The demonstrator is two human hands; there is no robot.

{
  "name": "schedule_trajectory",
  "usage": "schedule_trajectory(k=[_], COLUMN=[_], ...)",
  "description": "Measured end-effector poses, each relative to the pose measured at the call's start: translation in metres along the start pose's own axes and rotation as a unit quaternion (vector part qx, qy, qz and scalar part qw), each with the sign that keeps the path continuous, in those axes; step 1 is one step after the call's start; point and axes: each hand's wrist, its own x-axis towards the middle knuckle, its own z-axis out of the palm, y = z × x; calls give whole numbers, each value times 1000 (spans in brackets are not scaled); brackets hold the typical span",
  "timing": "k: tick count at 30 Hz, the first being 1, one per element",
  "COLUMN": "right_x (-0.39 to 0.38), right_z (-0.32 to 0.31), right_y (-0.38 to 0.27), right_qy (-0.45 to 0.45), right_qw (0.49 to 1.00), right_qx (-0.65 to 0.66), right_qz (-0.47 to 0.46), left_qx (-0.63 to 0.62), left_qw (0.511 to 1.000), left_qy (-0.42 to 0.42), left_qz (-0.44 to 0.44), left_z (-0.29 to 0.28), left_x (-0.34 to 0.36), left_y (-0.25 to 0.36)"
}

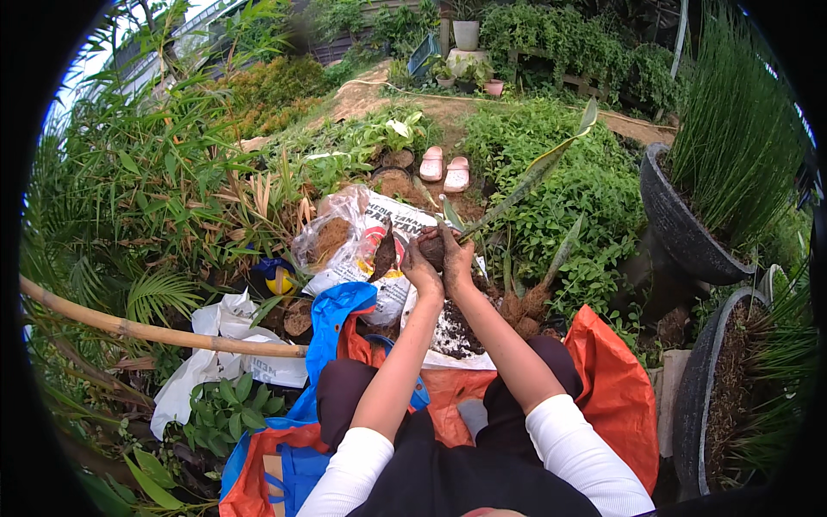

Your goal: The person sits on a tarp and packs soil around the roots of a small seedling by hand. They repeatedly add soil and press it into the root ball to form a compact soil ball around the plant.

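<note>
My left hand (pixel 422 272) and my right hand (pixel 458 260), both soil-stained, are cupped around a dark brown ball of soil (pixel 432 251). A long snake plant leaf (pixel 538 171) slants up to the right from beside my right fingertips; I cannot tell if it is joined to the ball. Beneath my hands lies a white printed planting-soil sack (pixel 345 280), with dark soil (pixel 457 334) spilled on its near part. Left of my left hand is a dark brown, pointed, leaf-shaped piece (pixel 384 256). Brown fibrous clumps (pixel 525 310) with upright leaves sit to the right.
A clear plastic bag of brown fibre (pixel 332 237) lies left of the sack. An orange tarp (pixel 607 396) and a blue one (pixel 332 323) spread around my legs. A bamboo pole (pixel 164 334) enters from the left. Pink clogs (pixel 457 175) stand beyond; large dark planters (pixel 689 215) rise at right.
</note>
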Motion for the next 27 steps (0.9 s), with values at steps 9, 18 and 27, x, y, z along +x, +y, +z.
schedule_trajectory(k=[9,18,27], right_x=[23,10,26], right_z=[-18,-2,-24], right_y=[-20,-3,-21], right_qy=[-78,32,-40], right_qw=[992,996,996], right_qx=[-98,-76,-71], right_qz=[12,-29,-41], left_qx=[-164,75,-181], left_qw=[909,996,892], left_qy=[-133,-45,-166], left_qz=[-359,31,-379], left_z=[-12,4,-7], left_x=[20,-11,13], left_y=[0,0,7])
